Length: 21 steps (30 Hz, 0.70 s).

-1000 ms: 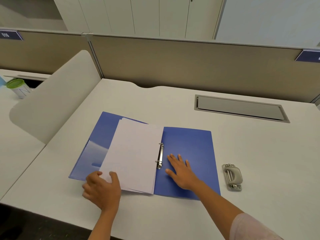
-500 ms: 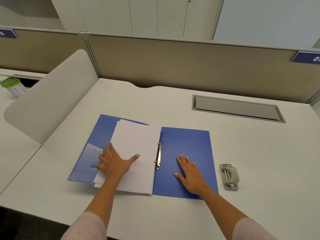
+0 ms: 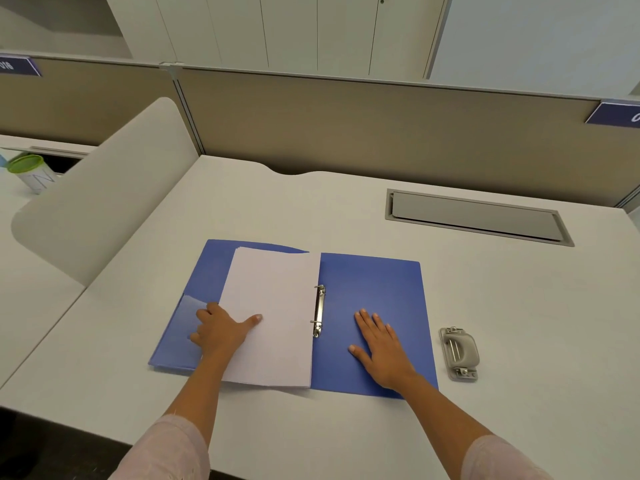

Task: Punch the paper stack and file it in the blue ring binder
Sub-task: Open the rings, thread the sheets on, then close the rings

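The blue ring binder (image 3: 374, 292) lies open and flat on the white desk. A white paper stack (image 3: 277, 306) rests on its left half, its right edge against the metal rings (image 3: 319, 310). My left hand (image 3: 221, 330) presses flat on the stack's left edge, thumb on the paper, fingers over the blue cover. My right hand (image 3: 379, 344) lies flat with spread fingers on the binder's bare right half. A grey hole punch (image 3: 460, 353) sits on the desk just right of the binder, untouched.
A grey cable flap (image 3: 476, 216) is set into the desk at the back right. A curved white divider (image 3: 100, 216) stands at the left, and a beige partition (image 3: 381, 123) runs along the back. A green-lidded cup (image 3: 31, 171) stands on the neighbouring desk.
My left hand has moved from the stack's near-left corner up onto its left edge and flattened there. The stack has squared up against the rings. My right hand slid slightly right.
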Available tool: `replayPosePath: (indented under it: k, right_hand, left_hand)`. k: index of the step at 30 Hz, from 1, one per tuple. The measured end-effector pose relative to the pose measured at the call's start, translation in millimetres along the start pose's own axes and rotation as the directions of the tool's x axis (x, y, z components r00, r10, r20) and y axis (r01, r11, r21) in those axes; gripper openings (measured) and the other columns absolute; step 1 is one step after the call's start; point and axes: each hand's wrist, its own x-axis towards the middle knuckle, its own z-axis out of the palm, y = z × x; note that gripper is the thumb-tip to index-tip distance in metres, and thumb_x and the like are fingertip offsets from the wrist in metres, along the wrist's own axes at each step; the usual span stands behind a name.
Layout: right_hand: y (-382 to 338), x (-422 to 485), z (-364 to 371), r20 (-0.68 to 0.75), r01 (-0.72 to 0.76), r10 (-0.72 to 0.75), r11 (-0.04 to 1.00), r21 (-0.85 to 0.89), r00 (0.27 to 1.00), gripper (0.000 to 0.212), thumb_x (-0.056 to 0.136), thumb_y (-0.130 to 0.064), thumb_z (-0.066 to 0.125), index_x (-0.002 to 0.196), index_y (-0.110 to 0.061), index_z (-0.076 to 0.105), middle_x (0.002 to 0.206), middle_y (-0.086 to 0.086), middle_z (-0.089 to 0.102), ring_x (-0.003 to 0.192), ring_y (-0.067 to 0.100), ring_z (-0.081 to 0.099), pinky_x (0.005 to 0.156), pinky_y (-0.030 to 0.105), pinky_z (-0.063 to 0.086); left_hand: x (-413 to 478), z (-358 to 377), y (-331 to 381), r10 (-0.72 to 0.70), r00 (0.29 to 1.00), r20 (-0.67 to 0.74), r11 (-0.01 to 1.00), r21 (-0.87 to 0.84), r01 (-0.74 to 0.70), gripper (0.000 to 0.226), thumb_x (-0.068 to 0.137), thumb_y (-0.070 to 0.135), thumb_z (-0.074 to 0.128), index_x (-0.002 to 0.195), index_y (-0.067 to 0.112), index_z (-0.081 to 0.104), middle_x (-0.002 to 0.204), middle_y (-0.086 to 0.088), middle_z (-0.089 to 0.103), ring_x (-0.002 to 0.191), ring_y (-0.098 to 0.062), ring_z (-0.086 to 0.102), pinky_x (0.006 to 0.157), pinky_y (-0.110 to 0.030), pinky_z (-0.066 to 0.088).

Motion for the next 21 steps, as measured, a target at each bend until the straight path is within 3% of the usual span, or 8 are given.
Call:
replayPosePath:
  k: [4, 7, 9, 14, 18, 21]
  right_hand:
    - [0.2, -0.8, -0.2, -0.002, -0.004, 0.004, 1.0, 0.01, 1.0, 0.085, 0.078, -0.073, 0.004, 0.149, -0.029, -0.009, 0.159, -0.01, -0.006, 0.147, 0.014, -0.009, 0.114, 0.028, -0.008]
    - [1.5, -2.0, 0.3, -0.008, 0.002, -0.002, 1.0, 0.022, 1.0, 0.084, 0.078, -0.073, 0.005, 0.149, -0.03, -0.007, 0.159, -0.01, -0.005, 0.147, 0.013, -0.008, 0.114, 0.028, -0.008]
    - [1.9, -3.9, -0.1, -0.014, 0.002, -0.002, 0.999, 0.039, 1.0, 0.085, 0.078, -0.074, 0.006, 0.15, -0.03, -0.006, 0.159, -0.011, -0.004, 0.147, 0.013, -0.007, 0.115, 0.028, -0.007]
    - [5.3, -8.1, -1.8, -0.018, -0.002, 0.004, 0.996, 0.084, 1.0, 0.086, 0.077, -0.075, 0.01, 0.15, -0.03, -0.004, 0.159, -0.012, -0.004, 0.147, 0.012, -0.007, 0.115, 0.027, -0.005]
    - [11.1, -13.0, -5.0, -0.035, -0.02, 0.024, 0.993, 0.117, 0.999, 0.087, 0.078, -0.075, 0.015, 0.151, -0.03, -0.002, 0.159, -0.013, -0.004, 0.146, 0.01, -0.011, 0.116, 0.028, -0.005]
    - [14.0, -16.7, -8.6, -0.055, -0.018, 0.027, 0.989, 0.145, 0.998, 0.088, 0.078, -0.074, 0.017, 0.151, -0.029, -0.001, 0.157, -0.016, -0.004, 0.144, 0.007, -0.012, 0.117, 0.029, -0.004]
  left_hand:
    - [-5.1, -21.8, 5.4, 0.036, 0.998, -0.046, 0.988, -0.15, -0.042, 0.068, 0.075, 0.046, 0.075, 0.122, 0.011, 0.04, 0.117, -0.015, 0.063, 0.105, -0.039, 0.059, 0.096, -0.05, 0.037]
    - [-11.8, -42.6, 17.3, 0.077, 0.996, -0.045, 0.953, -0.291, -0.087, 0.055, 0.08, 0.03, 0.075, 0.123, 0.008, 0.047, 0.12, -0.016, 0.062, 0.108, -0.04, 0.058, 0.088, -0.048, 0.045]
    - [-13.3, -53.7, 26.8, 0.155, 0.988, -0.005, 0.924, -0.353, -0.147, 0.053, 0.081, 0.024, 0.074, 0.124, 0.006, 0.049, 0.123, -0.016, 0.06, 0.11, -0.037, 0.057, 0.09, -0.046, 0.046]
    - [-19.7, -71.0, 54.6, 0.341, 0.928, 0.151, 0.863, -0.442, -0.245, 0.045, 0.082, 0.02, 0.073, 0.122, 0.015, 0.053, 0.115, -0.008, 0.064, 0.099, -0.029, 0.063, 0.085, -0.043, 0.053]
    - [-41.6, -77.2, 85.3, 0.461, 0.867, 0.19, 0.774, -0.565, -0.287, 0.034, 0.084, 0.017, 0.07, 0.115, 0.021, 0.055, 0.098, 0.002, 0.065, 0.082, -0.016, 0.064, 0.064, -0.028, 0.051]
    - [-56.8, -71.3, 103.5, 0.525, 0.822, 0.22, 0.723, -0.624, -0.295, 0.036, 0.085, 0.018, 0.07, 0.117, 0.022, 0.056, 0.101, 0.001, 0.066, 0.082, -0.011, 0.065, 0.059, -0.022, 0.049]
